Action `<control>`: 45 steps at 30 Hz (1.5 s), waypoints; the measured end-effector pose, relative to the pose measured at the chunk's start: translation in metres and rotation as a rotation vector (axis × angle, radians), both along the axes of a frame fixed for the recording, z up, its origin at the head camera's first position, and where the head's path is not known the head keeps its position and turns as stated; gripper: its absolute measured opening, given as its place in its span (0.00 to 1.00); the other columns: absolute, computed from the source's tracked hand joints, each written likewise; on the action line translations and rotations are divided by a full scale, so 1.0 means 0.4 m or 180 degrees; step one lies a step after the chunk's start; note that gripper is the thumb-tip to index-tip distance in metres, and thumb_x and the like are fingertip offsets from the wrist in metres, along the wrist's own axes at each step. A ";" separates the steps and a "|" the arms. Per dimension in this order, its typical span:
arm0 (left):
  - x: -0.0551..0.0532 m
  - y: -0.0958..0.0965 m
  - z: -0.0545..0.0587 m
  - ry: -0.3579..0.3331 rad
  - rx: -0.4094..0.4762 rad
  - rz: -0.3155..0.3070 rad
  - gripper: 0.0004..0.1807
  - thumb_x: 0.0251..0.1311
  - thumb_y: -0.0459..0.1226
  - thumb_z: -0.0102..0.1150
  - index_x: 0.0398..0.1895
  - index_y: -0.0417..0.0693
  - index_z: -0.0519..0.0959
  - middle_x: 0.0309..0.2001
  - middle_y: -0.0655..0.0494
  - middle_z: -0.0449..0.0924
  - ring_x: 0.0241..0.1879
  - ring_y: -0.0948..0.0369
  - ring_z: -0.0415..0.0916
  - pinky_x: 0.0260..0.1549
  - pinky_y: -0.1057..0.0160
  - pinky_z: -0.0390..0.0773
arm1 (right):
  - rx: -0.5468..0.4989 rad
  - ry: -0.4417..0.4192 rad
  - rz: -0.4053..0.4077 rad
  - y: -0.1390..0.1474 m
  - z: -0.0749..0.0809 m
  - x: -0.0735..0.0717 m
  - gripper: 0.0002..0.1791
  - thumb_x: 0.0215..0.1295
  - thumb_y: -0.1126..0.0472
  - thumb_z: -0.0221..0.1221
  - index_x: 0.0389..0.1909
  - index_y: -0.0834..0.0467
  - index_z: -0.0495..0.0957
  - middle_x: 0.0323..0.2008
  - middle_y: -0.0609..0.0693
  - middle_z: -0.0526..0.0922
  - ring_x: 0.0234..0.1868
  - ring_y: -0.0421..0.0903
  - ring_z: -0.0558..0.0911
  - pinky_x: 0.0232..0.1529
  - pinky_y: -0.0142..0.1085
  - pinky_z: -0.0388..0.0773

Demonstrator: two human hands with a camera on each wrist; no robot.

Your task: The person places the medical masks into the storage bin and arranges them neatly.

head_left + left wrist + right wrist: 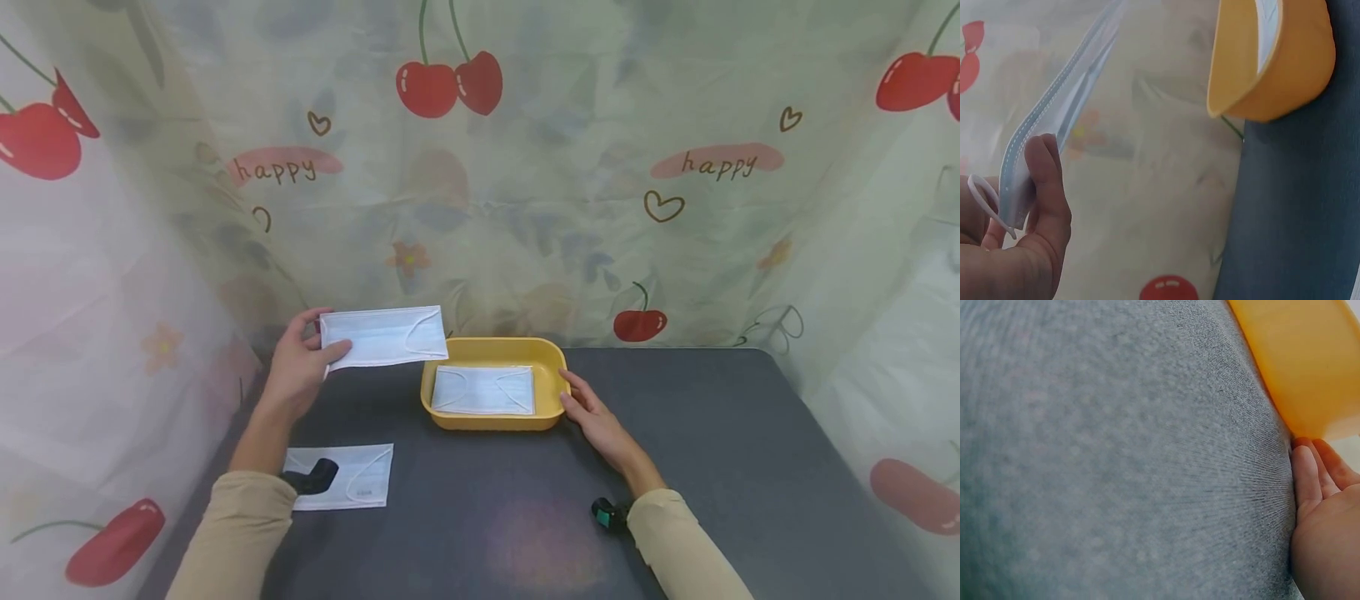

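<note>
My left hand point(298, 367) pinches a pale blue face mask point(386, 336) by its left end, thumb in front, raised above the table. In the left wrist view the mask point(1060, 100) appears nearly edge-on, with a white ear loop hanging by the fingers. A yellow plastic basket point(491, 423) stands near the table's far edge, and another face mask point(483, 390) lies flat inside it. My right hand point(600, 421) rests against the basket's right end, its fingers fairly straight; in the right wrist view their tips touch the yellow wall point(1310, 369).
One more face mask point(367, 477) lies on the dark grey table point(465, 508), partly hidden by the left forearm and its black wrist device point(318, 477). Another wrist device point(609, 515) sits on the right wrist. Cherry-printed curtains point(525, 208) enclose the back and sides.
</note>
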State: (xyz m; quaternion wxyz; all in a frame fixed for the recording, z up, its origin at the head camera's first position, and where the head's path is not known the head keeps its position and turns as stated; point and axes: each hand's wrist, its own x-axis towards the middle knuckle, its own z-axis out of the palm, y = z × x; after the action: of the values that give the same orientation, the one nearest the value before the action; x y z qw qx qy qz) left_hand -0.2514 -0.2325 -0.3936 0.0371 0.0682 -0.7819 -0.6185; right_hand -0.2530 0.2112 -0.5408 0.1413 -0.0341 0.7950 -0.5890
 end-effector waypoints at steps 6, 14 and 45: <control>-0.006 0.049 0.003 0.0108 0.0089 -0.0122 0.36 0.67 0.32 0.64 0.75 0.53 0.60 0.53 0.50 0.67 0.44 0.61 0.80 0.40 0.71 0.85 | -0.0027 0.0001 0.0006 -0.001 0.005 0.002 0.31 0.79 0.42 0.48 0.79 0.32 0.52 0.79 0.56 0.56 0.79 0.56 0.60 0.80 0.57 0.56; -0.013 0.100 -0.001 -0.0047 0.0266 -0.0361 0.36 0.68 0.30 0.61 0.76 0.55 0.59 0.63 0.35 0.74 0.43 0.59 0.86 0.45 0.64 0.87 | -0.0017 -0.0021 0.0013 0.000 0.011 0.005 0.32 0.78 0.41 0.48 0.79 0.31 0.51 0.80 0.56 0.56 0.79 0.56 0.60 0.80 0.57 0.55; -0.081 0.251 -0.032 -0.0282 0.0118 -0.0719 0.32 0.69 0.27 0.57 0.74 0.52 0.63 0.65 0.35 0.73 0.51 0.47 0.82 0.52 0.47 0.86 | -0.0058 0.0000 -0.0012 0.004 0.002 -0.001 0.34 0.79 0.43 0.48 0.80 0.30 0.48 0.81 0.56 0.55 0.81 0.56 0.57 0.80 0.57 0.54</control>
State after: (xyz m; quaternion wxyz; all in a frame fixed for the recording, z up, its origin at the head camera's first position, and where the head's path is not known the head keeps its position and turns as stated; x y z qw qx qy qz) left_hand -0.2838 -0.1323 -0.4066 -0.0687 0.0077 -0.7740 -0.6295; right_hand -0.2535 0.2126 -0.5399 0.1399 -0.0338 0.7896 -0.5965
